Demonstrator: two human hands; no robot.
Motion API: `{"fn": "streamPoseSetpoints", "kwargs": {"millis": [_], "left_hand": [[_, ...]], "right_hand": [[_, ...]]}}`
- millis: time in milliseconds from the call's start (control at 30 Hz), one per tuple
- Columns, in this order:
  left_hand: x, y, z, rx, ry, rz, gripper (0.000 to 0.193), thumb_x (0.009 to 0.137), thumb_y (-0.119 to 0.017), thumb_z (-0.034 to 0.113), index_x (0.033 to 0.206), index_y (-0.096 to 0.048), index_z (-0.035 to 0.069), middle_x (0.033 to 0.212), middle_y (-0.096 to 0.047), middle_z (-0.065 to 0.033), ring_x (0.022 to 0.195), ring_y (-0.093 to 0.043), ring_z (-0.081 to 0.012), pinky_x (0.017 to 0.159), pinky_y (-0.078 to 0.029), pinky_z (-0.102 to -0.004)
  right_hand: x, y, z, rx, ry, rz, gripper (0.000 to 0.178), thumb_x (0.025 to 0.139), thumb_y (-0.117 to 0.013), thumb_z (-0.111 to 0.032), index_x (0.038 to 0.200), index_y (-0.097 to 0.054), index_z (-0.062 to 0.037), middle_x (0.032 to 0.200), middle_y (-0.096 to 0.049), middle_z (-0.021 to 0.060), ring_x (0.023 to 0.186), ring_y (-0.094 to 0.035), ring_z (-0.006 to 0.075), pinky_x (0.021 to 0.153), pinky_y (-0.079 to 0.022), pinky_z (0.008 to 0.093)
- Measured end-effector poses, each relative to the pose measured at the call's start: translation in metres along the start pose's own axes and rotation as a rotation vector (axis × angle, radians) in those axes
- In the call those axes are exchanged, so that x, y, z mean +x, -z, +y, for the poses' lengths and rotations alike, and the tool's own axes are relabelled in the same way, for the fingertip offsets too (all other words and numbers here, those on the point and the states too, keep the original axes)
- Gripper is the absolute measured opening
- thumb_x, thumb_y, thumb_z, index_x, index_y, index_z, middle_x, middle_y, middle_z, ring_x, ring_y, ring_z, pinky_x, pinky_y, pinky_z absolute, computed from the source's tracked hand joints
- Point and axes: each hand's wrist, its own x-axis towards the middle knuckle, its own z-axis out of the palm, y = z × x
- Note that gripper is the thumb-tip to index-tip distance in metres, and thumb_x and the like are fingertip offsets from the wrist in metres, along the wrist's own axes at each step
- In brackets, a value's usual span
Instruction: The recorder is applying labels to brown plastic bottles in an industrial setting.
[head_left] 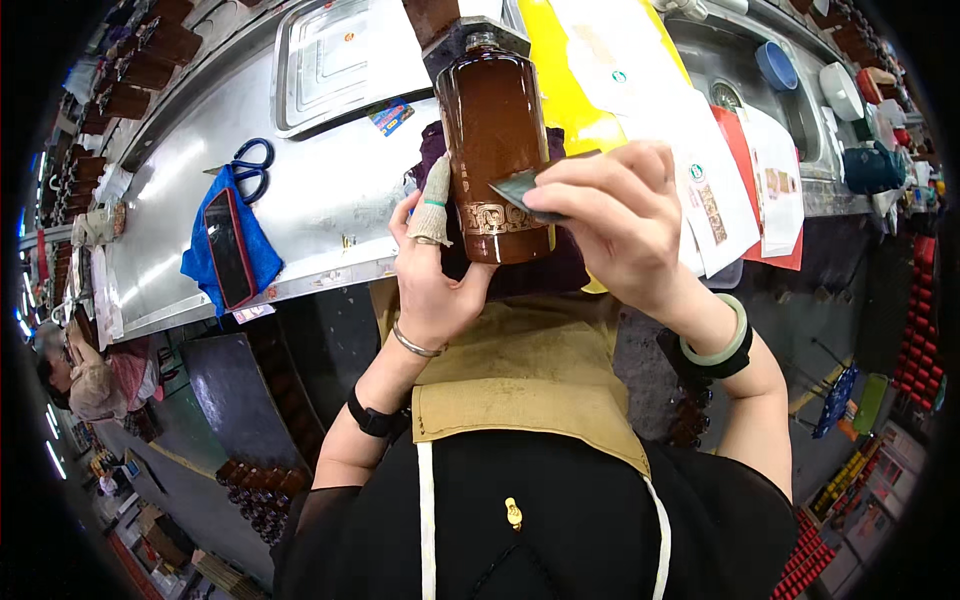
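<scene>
A brown glossy bottle (497, 130) with a gold patterned band near its base lies on a dark purple cloth (566, 268), its neck pointing away from me against a metal block (440, 46). My left hand (436, 280) is wrapped round the bottle's lower left side; a cloth finger cover (432, 204) sits on one finger. In my right hand (625, 215), a thin dark flat scraper-like piece (517, 188) is pinched between thumb and fingers. Its edge is over the bottle just above the gold band; whether it touches the glass I cannot tell.
On the steel table (330, 200), left, a phone (229, 248) lies on a blue cloth (265, 262) beside scissors (252, 165). A metal tray (300, 100) is behind. White sheets (690, 150) cover the right side, near a sink (720, 60) holding a blue bowl (777, 66).
</scene>
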Motion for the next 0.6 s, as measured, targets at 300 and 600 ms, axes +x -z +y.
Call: {"fn": "streamPoseSetpoints", "kwargs": {"millis": [300,600], "left_hand": [[-0.002,-0.001,0.002,-0.088,0.08,-0.033,0.087,0.076,-0.078,0.001,0.156,-0.043,-0.004,0.156,-0.051,-0.0215,0.137,-0.043,-0.0458,0.117,-0.037,-0.0489],[0.009,-0.008,0.014,-0.045,0.089,0.12,0.094,0.067,-0.088,0.006,0.152,-0.049,-0.003,0.149,-0.056,-0.0202,0.133,-0.052,-0.0383,0.115,-0.04,-0.046]], "right_hand": [[-0.01,-0.004,-0.01,0.008,0.107,-0.011,0.034,0.073,-0.072,-0.015,0.107,-0.08,-0.0161,0.103,-0.074,-0.0064,0.083,-0.059,0.0131,0.083,-0.042,0.0307],[-0.015,-0.009,0.002,0.057,0.053,0.007,0.035,0.072,-0.076,-0.005,0.104,-0.079,-0.0176,0.1,-0.072,-0.0072,0.079,-0.056,0.0157,0.077,-0.044,0.0318]]}}
